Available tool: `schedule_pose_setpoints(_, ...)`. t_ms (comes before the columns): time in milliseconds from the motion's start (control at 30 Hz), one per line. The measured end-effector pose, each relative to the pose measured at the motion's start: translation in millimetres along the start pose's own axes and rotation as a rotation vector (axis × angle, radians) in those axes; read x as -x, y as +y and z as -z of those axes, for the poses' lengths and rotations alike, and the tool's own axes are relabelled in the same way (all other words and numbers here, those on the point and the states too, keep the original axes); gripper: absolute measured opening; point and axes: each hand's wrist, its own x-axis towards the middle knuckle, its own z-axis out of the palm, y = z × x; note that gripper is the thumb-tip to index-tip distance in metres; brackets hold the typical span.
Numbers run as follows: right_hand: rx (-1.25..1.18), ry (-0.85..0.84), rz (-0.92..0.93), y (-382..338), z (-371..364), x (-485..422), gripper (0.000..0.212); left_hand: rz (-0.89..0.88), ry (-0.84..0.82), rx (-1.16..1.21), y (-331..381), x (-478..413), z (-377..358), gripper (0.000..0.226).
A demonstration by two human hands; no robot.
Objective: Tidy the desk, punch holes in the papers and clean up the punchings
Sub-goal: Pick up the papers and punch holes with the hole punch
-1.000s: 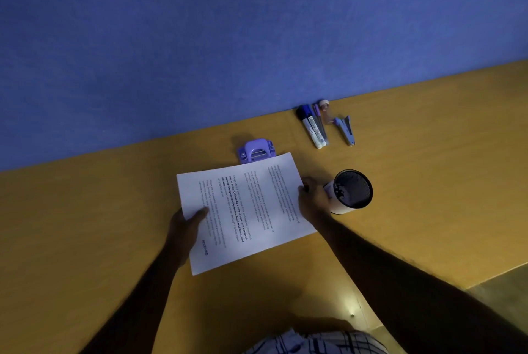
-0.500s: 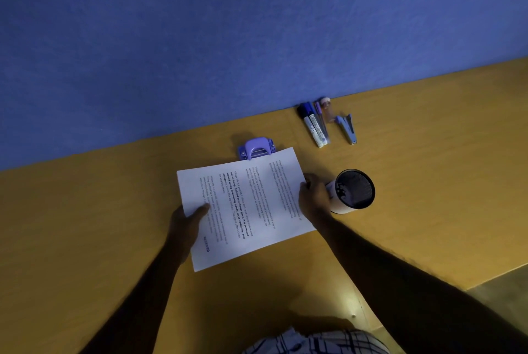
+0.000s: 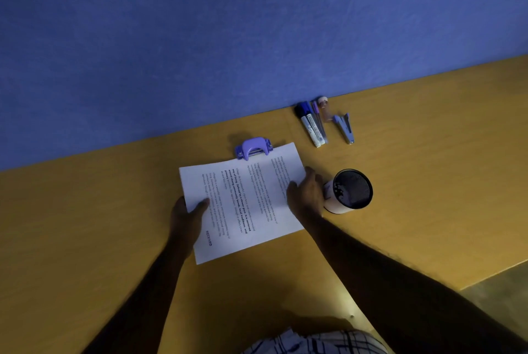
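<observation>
White printed papers (image 3: pixel 245 205) lie on the yellow desk (image 3: pixel 85 239), their far edge tucked into the purple hole punch (image 3: pixel 253 148). My left hand (image 3: pixel 187 216) grips the papers' left edge, thumb on top. My right hand (image 3: pixel 307 193) holds the right edge, fingers lying on the sheet.
A black mesh pen cup (image 3: pixel 350 192) lies on its side just right of my right hand. Near the blue wall (image 3: pixel 228 25), two markers (image 3: pixel 310 125), a pen, a small pinkish item and a blue staple remover (image 3: pixel 344 126) lie together. The desk's right edge drops off at lower right.
The papers have slid away from me, their far edge now going into the hole punch. Both hands moved with them.
</observation>
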Motion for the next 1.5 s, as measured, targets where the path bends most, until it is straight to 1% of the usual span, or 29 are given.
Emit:
schedule_pose_setpoints(67, 0.053, 0.009, 0.032, -2.5, -2.1, 2.7, 0.061, -0.007, -0.002, -0.007, 0.6, -0.9, -1.5, 0.020)
schedule_pose_setpoints(167, 0.113, 0.028, 0.088, -7.1, -3.9, 5.3, 0.073, -0.003, -0.002, 0.008, 1.1, -2.8, -3.1, 0.020)
schedule_pose_setpoints(267, 0.150, 0.029, 0.193, -11.4, -4.5, 4.1, 0.076, 0.003, 0.004, 0.025, 2.5, -3.9, -4.7, 0.021)
schedule_pose_setpoints(367, 0.133, -0.044, 0.321, -18.1, -1.9, -4.9, 0.069, 0.005, 0.022, 0.048, 4.4, -4.4, -7.0, 0.015)
schedule_pose_setpoints(500, 0.073, -0.180, 0.431, -38.0, 4.9, -29.7, 0.057, 0.013, 0.027, 0.050, 5.5, -7.6, -9.5, 0.020)
schedule_pose_setpoints(567, 0.072, -0.187, 0.484, -51.9, 7.9, -44.4, 0.052, 0.017, 0.039, 0.047, 5.9, -9.3, -11.2, 0.020)
schedule_pose_setpoints(633, 0.108, -0.161, 0.539, -66.1, 10.8, -61.4, 0.045, 0.025, 0.051, 0.052, 5.9, -11.0, -12.7, 0.020)
schedule_pose_setpoints(700, 0.159, -0.174, 0.584, -81.9, 13.6, -79.1, 0.037, 0.025, 0.058, 0.044, 6.6, -10.9, -13.9, 0.022)
schedule_pose_setpoints(800, 0.288, -0.336, 0.603, -107.1, 14.8, -102.3, 0.030, 0.020, 0.068, 0.056, 7.3, -10.7, -14.3, 0.026)
schedule_pose_setpoints(900, 0.483, -0.511, 0.710, -127.1, 12.0, -113.5, 0.027, 0.016, 0.074, 0.045, 8.1, -11.1, -16.0, 0.027)
schedule_pose_setpoints(967, 0.529, -0.577, 0.754, -135.8, 8.4, -116.7, 0.026, 0.003, 0.075, 0.046, 7.3, -12.1, -17.2, 0.028)
schedule_pose_setpoints(1100, 0.537, -0.689, 0.718, -143.9, 1.6, -122.6, 0.033, -0.008, 0.089, 0.031, 4.1, -14.7, -19.2, 0.025)
schedule_pose_setpoints(1233, 0.585, -0.749, 0.683, -147.8, -0.8, -133.4, 0.041, 0.012, 0.093, 0.029, 1.6, -17.0, -21.0, 0.024)
schedule_pose_setpoints(1400, 0.621, -0.767, 0.634, -150.4, -6.2, -145.2, 0.037, 0.012, 0.077, 0.011, -1.6, -18.3, -19.4, 0.021)
schedule_pose_setpoints(1500, 0.635, -0.752, 0.609, -150.3, -11.3, -148.4, 0.038, 0.021, 0.079, -0.001, -4.2, -17.6, -17.2, 0.018)
